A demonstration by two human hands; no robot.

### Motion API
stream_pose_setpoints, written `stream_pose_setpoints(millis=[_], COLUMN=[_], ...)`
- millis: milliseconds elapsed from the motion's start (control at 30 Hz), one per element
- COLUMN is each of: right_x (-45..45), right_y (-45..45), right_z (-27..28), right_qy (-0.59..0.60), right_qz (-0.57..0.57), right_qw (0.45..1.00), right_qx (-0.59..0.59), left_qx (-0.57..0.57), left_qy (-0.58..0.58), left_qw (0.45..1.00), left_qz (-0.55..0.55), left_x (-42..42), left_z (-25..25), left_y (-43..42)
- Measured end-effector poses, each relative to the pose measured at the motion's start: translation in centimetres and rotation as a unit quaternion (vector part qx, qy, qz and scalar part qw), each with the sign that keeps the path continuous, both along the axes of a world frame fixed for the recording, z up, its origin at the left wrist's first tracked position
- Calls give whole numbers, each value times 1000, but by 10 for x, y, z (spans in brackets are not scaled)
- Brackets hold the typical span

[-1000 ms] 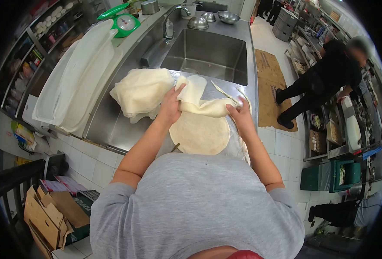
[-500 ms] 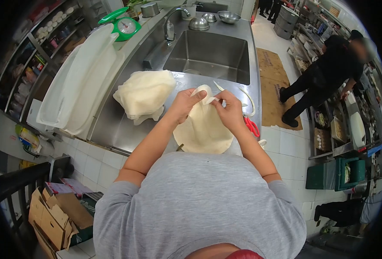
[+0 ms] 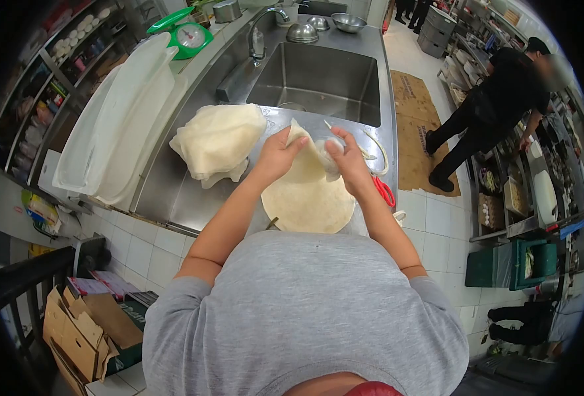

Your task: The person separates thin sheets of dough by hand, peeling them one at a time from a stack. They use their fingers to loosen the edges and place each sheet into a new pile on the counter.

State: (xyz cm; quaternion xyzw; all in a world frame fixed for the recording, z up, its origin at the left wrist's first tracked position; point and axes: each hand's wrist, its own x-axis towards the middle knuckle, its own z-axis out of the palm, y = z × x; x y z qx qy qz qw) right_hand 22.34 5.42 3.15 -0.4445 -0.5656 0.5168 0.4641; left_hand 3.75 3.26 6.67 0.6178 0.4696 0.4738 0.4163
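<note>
Pale, round thin sheets (image 3: 308,203) lie on the steel counter close to my body. My left hand (image 3: 280,155) pinches the raised far edge of the top sheet. Opposite it, my right hand (image 3: 346,158) is closed on a whitish, partly translucent piece at the sheet's right side; its exact shape is unclear. A crumpled heap of similar sheets (image 3: 218,142) rests to the left of my left hand. Red-handled scissors (image 3: 383,191) lie beside my right wrist, near a thin pale strip (image 3: 382,153) on the counter.
Beyond the counter is a steel sink (image 3: 321,82) with a faucet (image 3: 257,39). White tubs (image 3: 117,125) and a green scale (image 3: 189,38) stand left. Metal bowls (image 3: 303,33) sit at the back. A person in black (image 3: 496,99) stands by shelves at the right.
The long pale piece first stretched between my hands is gone from there. Both hands moved together over the round sheets, then slightly apart, lifting the sheet's edge. The red scissors came into view.
</note>
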Motion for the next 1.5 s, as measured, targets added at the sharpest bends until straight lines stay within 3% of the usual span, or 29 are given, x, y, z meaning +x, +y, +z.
stream_pose_setpoints(millis=[33,167,200,367,467,567,967,1167,1433,1500], right_x=[-4,10,15,41,47,53,68,74,86,85], right_y=[1,7,10,27,29,33,36,39,45,42], right_z=[-6,-10,-13,-25,-29,-38,-42,-50,-59,-53], right_qy=[-85,-69,-62,-5,-16,-25,-13,23,12,-90], right_qz=[-38,70,33,-15,-16,-15,-12,-26,-16,76], right_qw=[995,992,997,998,998,997,995,994,993,989], right_qx=[35,-74,-37,-67,-63,-67,-103,-107,-114,-91], left_qx=[10,45,28,-35,-17,-13,45,101,116,110], left_qy=[4,20,-6,-114,-113,-196,-328,-423,-429,-401], left_qw=[1000,998,999,992,992,978,938,892,888,902], left_qz=[5,37,42,42,53,67,101,121,114,112], left_x=[0,-4,-10,-28,-29,-36,-58,-65,-67,-65], left_z=[-3,-11,-9,18,28,36,57,58,62,63], left_y=[2,5,6,1,-3,-5,-12,-12,-19,-20])
